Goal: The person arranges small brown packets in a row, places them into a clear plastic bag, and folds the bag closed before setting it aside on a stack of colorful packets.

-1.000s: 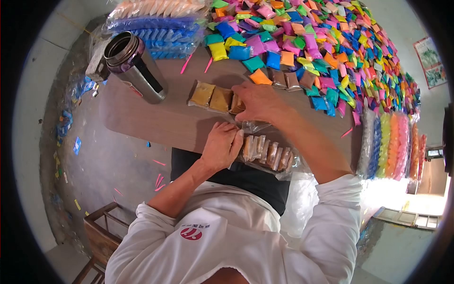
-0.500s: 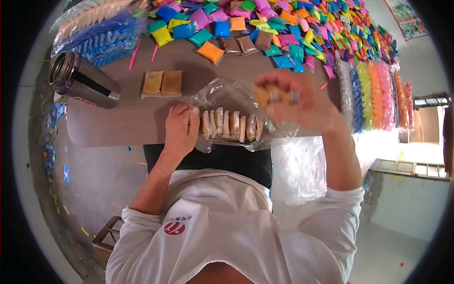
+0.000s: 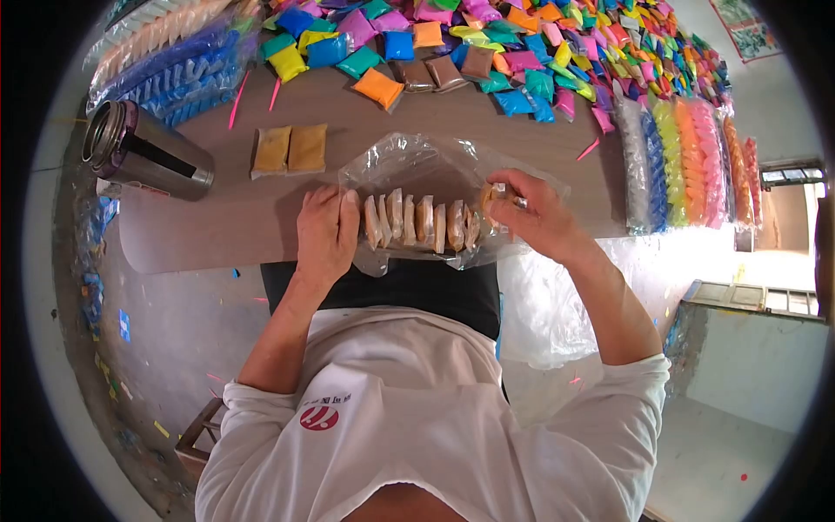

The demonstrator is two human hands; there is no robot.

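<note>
A clear plastic bag (image 3: 409, 157) lies at the table's front edge with a row of several tan packets (image 3: 424, 222) standing on edge in it. My left hand (image 3: 329, 228) is closed at the bag's left end, with its thumb beside the first packet; it appears to grip the plastic. At the right end of the row, my right hand (image 3: 537, 216) pinches a small tan packet (image 3: 492, 205), partly hidden by the fingers. Two flat tan packets (image 3: 306, 148) rest side by side on the table, beyond my left hand.
A steel thermos (image 3: 165, 157) lies tilted at the left. Colourful packets (image 3: 417, 76) are heaped along the back. Filled bags in rows stand at the right (image 3: 687, 165) and back left (image 3: 183, 78). Clear plastic (image 3: 548, 304) hangs below the table's front edge.
My right hand has come down and left with the tan packet, from above the bag to the right end of the row. My left hand stays at the bag's left end.
</note>
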